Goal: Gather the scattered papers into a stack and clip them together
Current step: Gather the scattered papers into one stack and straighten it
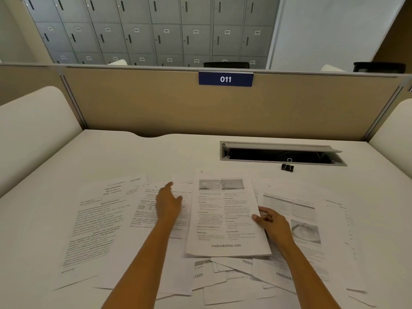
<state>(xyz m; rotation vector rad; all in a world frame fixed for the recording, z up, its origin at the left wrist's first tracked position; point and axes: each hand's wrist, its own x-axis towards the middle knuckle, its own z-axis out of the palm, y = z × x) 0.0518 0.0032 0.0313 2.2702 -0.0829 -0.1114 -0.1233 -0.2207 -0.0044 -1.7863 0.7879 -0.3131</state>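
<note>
White papers [296, 221] cover most of the near half of a pale desk [156, 152], fanned and overlapping at odd angles, so the gathering looks barely begun. In the middle, the centre sheets [223, 219] lie square to the viewer on top of the rest, and they look like the start of a stack, though I cannot tell how many pages they hold. The right hand [270, 221] pinches their right edge, thumb on top and fingers curled beneath. The left hand [168, 204] reaches out over a neighbouring page with a printed table, fingers straight and spread, gripping nothing. Whether it presses on that page or hovers just above it is unclear. Loose pages lie to the far left, to the far right and under the forearms at the near edge, all yet to be drawn in. The black binder clip [287, 167] sits untouched at the back of the desk, just in front of an open cable tray [278, 155] and well apart from both hands, so the clipping is not yet started. The top centre page reads "mebooksfree.com" along its foot, and fragments of the same address show on the pages below it. The leftmost page has a heading that may read "KANNADA". A blue plate [225, 79] on the tan partition [156, 103] reads "011". The grey lockers [167, 30] behind carry small number tags, among them 021 to 024.
</note>
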